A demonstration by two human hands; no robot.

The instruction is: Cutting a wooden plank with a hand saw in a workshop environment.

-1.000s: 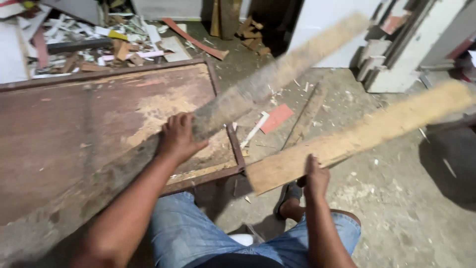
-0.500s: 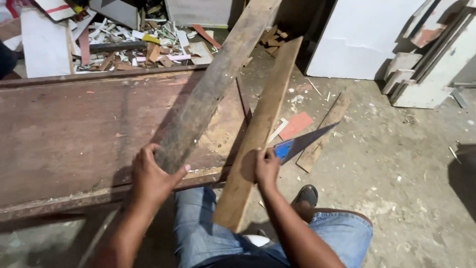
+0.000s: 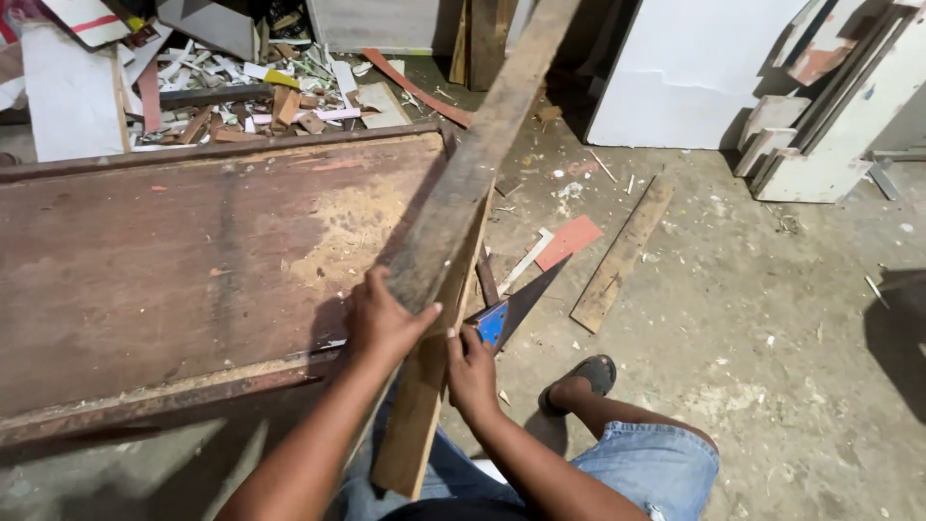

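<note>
Above the brown bench [image 3: 174, 270], two planks now lie stacked together, running toward one o'clock, where a second ago they were spread apart. Left hand [image 3: 381, 323] clamps the grey plank [image 3: 473, 164]; right hand [image 3: 473, 371] clamps the paler plank [image 3: 420, 415] beneath.

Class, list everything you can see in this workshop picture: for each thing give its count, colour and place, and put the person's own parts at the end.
dark plank: one, grey-brown, on top, running up and away
pale plank: one, light brown, under the dark plank
worktable: one, reddish brown, at left
saw: one, blue handle, dark blade, on the floor beside the planks
loose board: one, brown, on the floor at right
scrap pile: many pieces, mixed colours, behind the worktable
white panels: several, leaning at the back
sandal: one, dark, on the foot
left hand: grips the dark plank
right hand: on the pale plank
</note>
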